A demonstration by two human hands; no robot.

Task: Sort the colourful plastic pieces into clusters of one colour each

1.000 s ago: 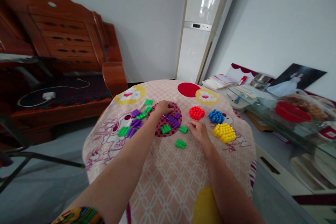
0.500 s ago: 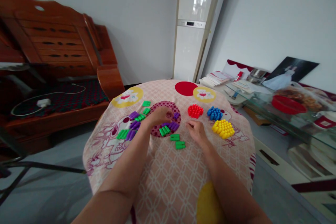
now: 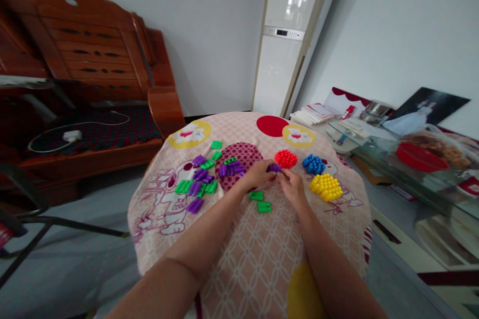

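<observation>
Both hands meet over the middle of the round table. My left hand (image 3: pixel 262 173) is closed on a purple plastic tube piece (image 3: pixel 274 168), which pokes out past its fingertips. The fingers of my right hand (image 3: pixel 292 184) pinch at the other end of that piece. Just beyond them sits a cluster of red beads (image 3: pixel 286 158). To the right are a blue bead cluster (image 3: pixel 313 164) and a yellow bead cluster (image 3: pixel 325 187). Loose green tube pieces (image 3: pixel 264 207) lie close to my wrists. A pile of purple tube pieces (image 3: pixel 231 169) rests left of my left hand.
More green pieces (image 3: pixel 183 187) and purple pieces (image 3: pixel 195 205) are scattered on the left of the patterned tablecloth (image 3: pixel 239 269). A glass-topped cabinet (image 3: pixel 392 167) with a red bowl (image 3: pixel 421 156) stands to the right. At left is a wooden bench (image 3: pixel 93 60).
My left hand has moved right from the printed purple circle to my right hand, bringing a purple tube piece. My right hand now pinches that piece too. The view has shifted slightly.
</observation>
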